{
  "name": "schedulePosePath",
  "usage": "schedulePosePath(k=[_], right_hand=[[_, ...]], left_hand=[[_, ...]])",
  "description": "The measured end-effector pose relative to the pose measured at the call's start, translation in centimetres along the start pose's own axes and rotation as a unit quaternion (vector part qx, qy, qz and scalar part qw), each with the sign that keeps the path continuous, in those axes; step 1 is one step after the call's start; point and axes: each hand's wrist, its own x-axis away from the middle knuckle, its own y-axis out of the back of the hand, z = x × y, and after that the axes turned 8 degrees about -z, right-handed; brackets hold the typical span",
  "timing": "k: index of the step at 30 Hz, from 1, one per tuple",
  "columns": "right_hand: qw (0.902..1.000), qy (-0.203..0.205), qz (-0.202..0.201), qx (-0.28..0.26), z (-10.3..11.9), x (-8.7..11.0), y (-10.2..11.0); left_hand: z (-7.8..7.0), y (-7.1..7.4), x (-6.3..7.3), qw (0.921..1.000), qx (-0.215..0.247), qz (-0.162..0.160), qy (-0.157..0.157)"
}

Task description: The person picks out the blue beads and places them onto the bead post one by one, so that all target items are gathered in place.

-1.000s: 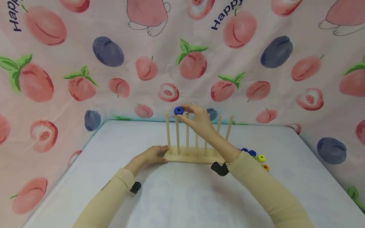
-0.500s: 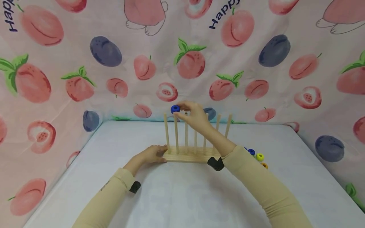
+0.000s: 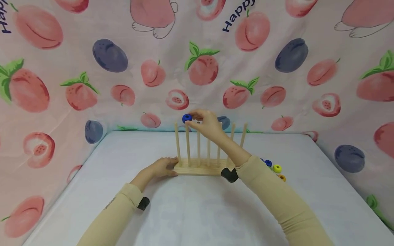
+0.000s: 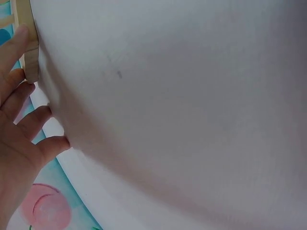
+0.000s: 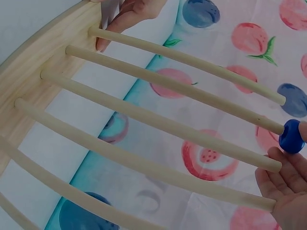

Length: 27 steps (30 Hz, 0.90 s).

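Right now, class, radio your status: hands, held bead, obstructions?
Right hand pinching blue bead at tip of second peg from left. Left hand holding left end of wooden base. Peg looks unobstructed.

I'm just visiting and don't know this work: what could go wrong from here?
The right hand pinches the blue bead at the tip of the second peg from the left; if misaligned, it might slip off.

The left hand holds only the left end of the wooden base, so a bump could swing it.

The yellow bead and orange bead lie loose near the right sleeve, which might brush them.
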Motion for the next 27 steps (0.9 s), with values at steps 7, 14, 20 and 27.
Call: schedulePosePath(k=[7,14,20,27], right_hand=[[0.9998,-0.010,0.005,0.018,0.3,0.1,-0.4],[0.9992,-0.019,0.022,0.027,0.2,0.2,-0.3],[0.9993,-0.022,0.028,0.011,0.2,0.1,0.3],[0.9989,-0.025,0.040,-0.004,0.0,-0.2,0.7]], left_hand=[[0.3,0.0,0.3,1.0000,0.002,-0.002,-0.005],[0.5,-0.6,0.4,0.9999,-0.001,-0.005,-0.011],[0.3,-0.5,0.2,1.0000,0.000,-0.003,-0.005],[0.1,-0.3,-0.1,1.0000,0.002,-0.005,0.001]])
